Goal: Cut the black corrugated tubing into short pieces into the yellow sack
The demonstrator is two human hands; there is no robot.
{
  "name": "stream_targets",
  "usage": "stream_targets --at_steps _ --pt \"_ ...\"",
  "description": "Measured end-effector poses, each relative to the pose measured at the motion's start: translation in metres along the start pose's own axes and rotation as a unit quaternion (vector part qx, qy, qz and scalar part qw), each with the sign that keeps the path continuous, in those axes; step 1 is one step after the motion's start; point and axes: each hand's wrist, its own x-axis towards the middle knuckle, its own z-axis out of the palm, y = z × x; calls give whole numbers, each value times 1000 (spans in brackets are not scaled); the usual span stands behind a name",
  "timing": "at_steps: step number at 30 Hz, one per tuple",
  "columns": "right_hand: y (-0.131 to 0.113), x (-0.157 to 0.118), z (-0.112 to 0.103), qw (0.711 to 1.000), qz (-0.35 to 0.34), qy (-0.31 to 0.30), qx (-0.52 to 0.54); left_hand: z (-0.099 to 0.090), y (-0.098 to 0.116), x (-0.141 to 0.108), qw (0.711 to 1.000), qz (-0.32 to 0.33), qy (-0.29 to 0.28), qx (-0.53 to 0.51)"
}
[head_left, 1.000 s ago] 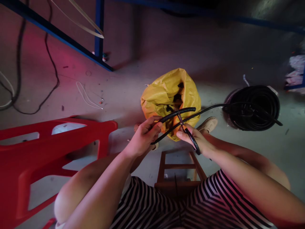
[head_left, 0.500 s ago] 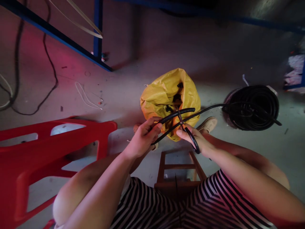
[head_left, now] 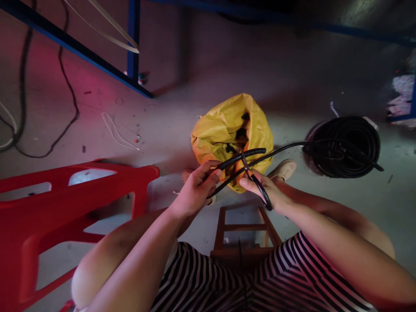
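Observation:
My left hand (head_left: pixel 199 186) is closed on a length of black corrugated tubing (head_left: pixel 232 160), whose free end points right. A thinner black line (head_left: pixel 286 147) runs beneath it from the coil on the right toward the left hand. In my right hand (head_left: pixel 268 190) are scissors (head_left: pixel 260 188) with black and orange handles, fingers wrapped round them. Their blades cross the corrugated tubing partway along; whether they bite into it I cannot tell. Below both hands, a yellow bag (head_left: pixel 217 130) with a gathered, open mouth rests on the floor, dark pieces showing inside.
A coil of black tubing (head_left: pixel 367 151) lies on the floor at right. At left stands a red plastic stool (head_left: pixel 65 197). A wooden stool (head_left: pixel 245 226) is between my legs. Blue metal frame bars (head_left: pixel 97 60) cross the top, with loose cables (head_left: pixel 69 86) at far left.
Almost nothing differs. The hands, the scissors and the tubing stay in nearly the same place.

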Motion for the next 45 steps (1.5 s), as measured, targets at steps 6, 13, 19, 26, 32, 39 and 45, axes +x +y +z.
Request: stream_targets --at_steps 6,13,19,26,32,39,45 --pt "4 0 -1 1000 1 1 -3 0 -1 0 1000 1 2 -5" --pt "7 0 -3 1000 1 -5 -25 1 0 0 1000 6 20 -23" --pt "11 3 -6 999 15 38 -26 1 2 -1 999 19 26 -22" --pt "12 6 -9 998 6 56 -9 0 1 -1 999 16 25 -31" --pt "11 5 -10 998 10 62 -19 0 2 0 999 16 21 -37" --pt "9 6 -9 996 4 66 -59 1 4 0 999 12 21 -27" --pt "14 9 -9 994 -12 76 -74 -3 4 0 1000 -3 17 -20"
